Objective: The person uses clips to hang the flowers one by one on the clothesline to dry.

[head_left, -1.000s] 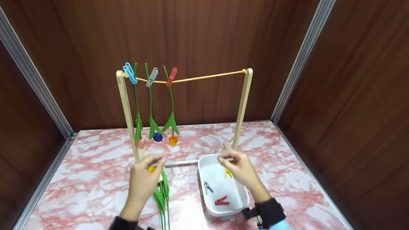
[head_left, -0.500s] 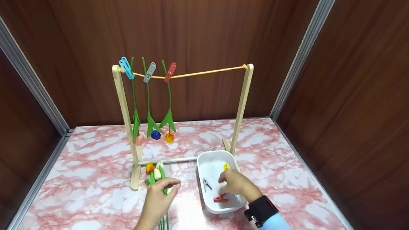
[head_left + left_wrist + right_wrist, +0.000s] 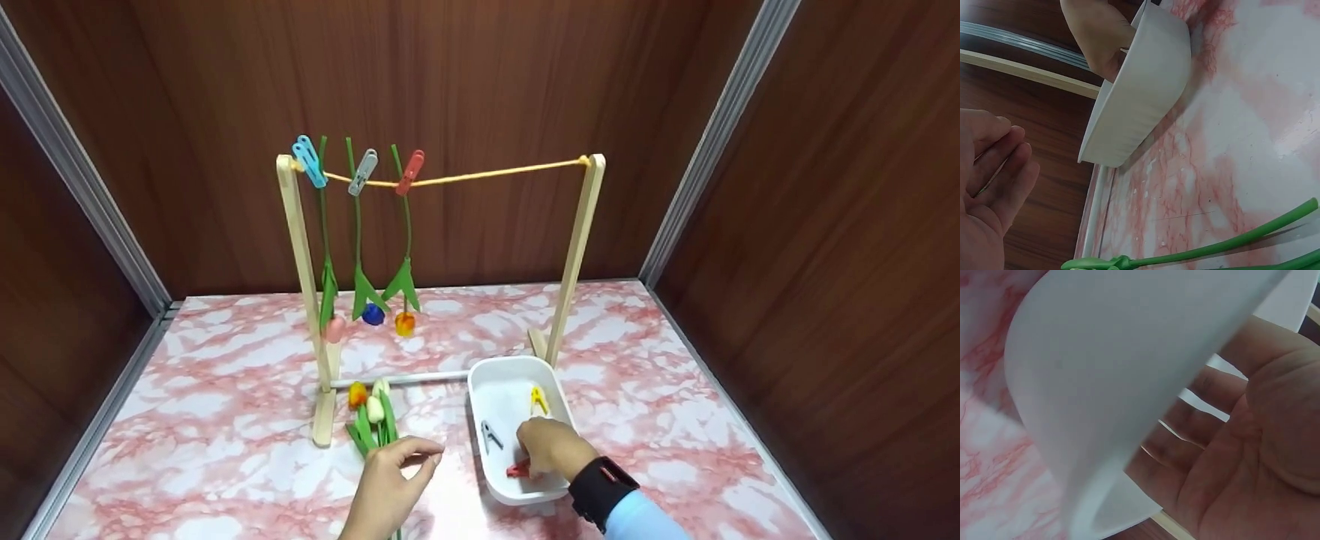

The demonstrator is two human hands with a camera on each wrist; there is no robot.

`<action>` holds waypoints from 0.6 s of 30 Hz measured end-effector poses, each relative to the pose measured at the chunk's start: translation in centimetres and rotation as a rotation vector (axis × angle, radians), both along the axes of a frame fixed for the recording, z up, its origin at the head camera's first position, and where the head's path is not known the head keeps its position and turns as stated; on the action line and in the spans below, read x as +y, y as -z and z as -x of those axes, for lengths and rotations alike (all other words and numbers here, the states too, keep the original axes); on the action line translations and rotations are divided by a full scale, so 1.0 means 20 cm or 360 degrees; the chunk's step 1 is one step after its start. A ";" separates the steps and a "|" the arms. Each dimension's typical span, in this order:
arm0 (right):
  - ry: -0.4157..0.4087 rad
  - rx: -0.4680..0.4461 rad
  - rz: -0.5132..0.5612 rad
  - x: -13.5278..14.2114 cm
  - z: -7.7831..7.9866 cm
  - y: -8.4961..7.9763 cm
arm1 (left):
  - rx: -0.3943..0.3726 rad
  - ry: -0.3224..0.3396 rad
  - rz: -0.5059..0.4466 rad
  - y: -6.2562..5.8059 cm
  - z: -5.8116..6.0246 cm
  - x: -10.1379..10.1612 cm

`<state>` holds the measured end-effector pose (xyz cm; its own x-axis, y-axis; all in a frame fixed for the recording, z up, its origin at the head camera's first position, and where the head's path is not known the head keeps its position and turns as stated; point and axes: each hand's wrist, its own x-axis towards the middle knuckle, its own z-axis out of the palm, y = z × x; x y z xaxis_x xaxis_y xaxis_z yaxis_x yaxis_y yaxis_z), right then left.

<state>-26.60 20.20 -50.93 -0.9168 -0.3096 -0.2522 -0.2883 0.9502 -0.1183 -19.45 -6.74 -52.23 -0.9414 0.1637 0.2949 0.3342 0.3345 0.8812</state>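
My right hand (image 3: pixel 555 448) reaches down into a white plastic bin (image 3: pixel 504 493) at a red clothespin (image 3: pixel 516 470), covering part of it. In the right wrist view the bin's wall hides my fingertips, so their hold on the pin cannot be made out. A grey clothespin (image 3: pixel 491 435) and a yellow clothespin (image 3: pixel 538 400) lie in the same bin. My left hand (image 3: pixel 397 480) hovers left of the bin with loosely bent fingers and nothing between them. Just behind it on the table lie several artificial tulips, among them a white tulip (image 3: pixel 376 409) and an orange tulip (image 3: pixel 358 395).
A wooden frame (image 3: pixel 576 262) with an orange cord (image 3: pixel 487 175) stands behind the bin. Three tulips hang head down from it: pink (image 3: pixel 335 330), blue (image 3: pixel 373 314) and orange-yellow (image 3: pixel 405 324). Blue (image 3: pixel 309 162), grey (image 3: pixel 363 172) and red (image 3: pixel 410 172) clothespins hold their stems.
My right hand has come down from above the bin's far end to the red clothespin. My left hand has moved right and nearer to me, uncovering the tulip heads on the table.
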 end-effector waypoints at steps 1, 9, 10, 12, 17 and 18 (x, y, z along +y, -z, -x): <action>0.0000 -0.0003 0.0002 0.00 0.00 0.00 | -0.0001 -0.0001 -0.0010 0.01 0.00 0.00; 0.0012 -0.0022 0.0145 0.03 0.00 0.00 | -0.0015 0.0001 -0.0012 0.02 -0.01 0.00; 0.0010 -0.0030 0.0196 0.03 0.01 -0.01 | -0.0018 0.0000 -0.0014 0.02 -0.01 0.00; 0.0003 -0.0040 0.0312 0.05 0.01 -0.02 | -0.0030 0.0000 -0.0020 0.01 0.00 0.00; -0.0079 0.0063 0.0575 0.09 0.02 -0.08 | -0.0032 -0.0009 -0.0060 -0.01 0.01 0.01; -0.0096 0.0113 0.0625 0.10 0.03 -0.09 | -0.0028 -0.0014 -0.0067 -0.01 0.02 0.01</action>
<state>-27.11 22.11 -49.15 -0.9048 -0.4239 -0.0405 -0.3630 0.8176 -0.4469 -19.79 -6.60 -51.96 -0.9479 0.1430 0.2845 0.3154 0.2997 0.9004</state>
